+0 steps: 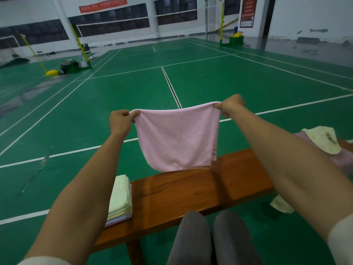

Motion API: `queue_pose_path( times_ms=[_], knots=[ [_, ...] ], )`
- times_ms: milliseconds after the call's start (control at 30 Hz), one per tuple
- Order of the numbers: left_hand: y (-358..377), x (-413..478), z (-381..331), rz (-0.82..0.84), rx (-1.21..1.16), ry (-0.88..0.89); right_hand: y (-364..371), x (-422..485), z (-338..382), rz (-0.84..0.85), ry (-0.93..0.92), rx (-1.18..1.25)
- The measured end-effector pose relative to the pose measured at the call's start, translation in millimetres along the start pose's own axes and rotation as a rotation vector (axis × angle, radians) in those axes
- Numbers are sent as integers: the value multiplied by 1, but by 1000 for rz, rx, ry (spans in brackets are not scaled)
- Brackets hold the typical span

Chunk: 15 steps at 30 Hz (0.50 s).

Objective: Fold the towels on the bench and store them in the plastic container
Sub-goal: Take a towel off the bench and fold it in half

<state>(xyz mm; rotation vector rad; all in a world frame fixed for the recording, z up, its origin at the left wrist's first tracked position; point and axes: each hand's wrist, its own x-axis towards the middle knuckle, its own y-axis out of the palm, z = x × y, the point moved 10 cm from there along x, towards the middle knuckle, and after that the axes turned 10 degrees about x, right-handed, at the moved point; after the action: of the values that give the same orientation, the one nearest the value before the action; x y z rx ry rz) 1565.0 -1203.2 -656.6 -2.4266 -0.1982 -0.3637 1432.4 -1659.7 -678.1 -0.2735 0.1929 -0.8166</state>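
A pink towel (177,136) hangs in the air above the wooden bench (191,190), stretched between both hands. My left hand (120,121) pinches its upper left corner and my right hand (231,105) pinches its upper right corner. The towel's lower edge hangs just above the bench top. A stack of folded towels (119,201), pale green on top, lies at the bench's left end, partly hidden by my left forearm. Unfolded towels, a cream one (322,140) over a pink one (343,159), lie at the right end. No plastic container is in view.
My knees (210,238) in grey trousers are close to the bench's near edge. A pale cloth (281,205) lies on the green court floor under the bench at the right. Badminton net posts (80,46) stand far off across the court.
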Motion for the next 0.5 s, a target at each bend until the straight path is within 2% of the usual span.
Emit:
queue_pose_path(
  times_ms=[133,200,367,500],
  knots=[
    [5,-3,-1,25,4,-4,9,4,-5,57,-2,147],
    [8,-5,-3,48,11,-4,10,2,4,86,-86,45],
    [15,-2,4,57,34,-17,13,-7,29,80,-324,-423],
    [14,0,8,43,42,-18,8,-10,41,8,-362,-424]
  ],
)
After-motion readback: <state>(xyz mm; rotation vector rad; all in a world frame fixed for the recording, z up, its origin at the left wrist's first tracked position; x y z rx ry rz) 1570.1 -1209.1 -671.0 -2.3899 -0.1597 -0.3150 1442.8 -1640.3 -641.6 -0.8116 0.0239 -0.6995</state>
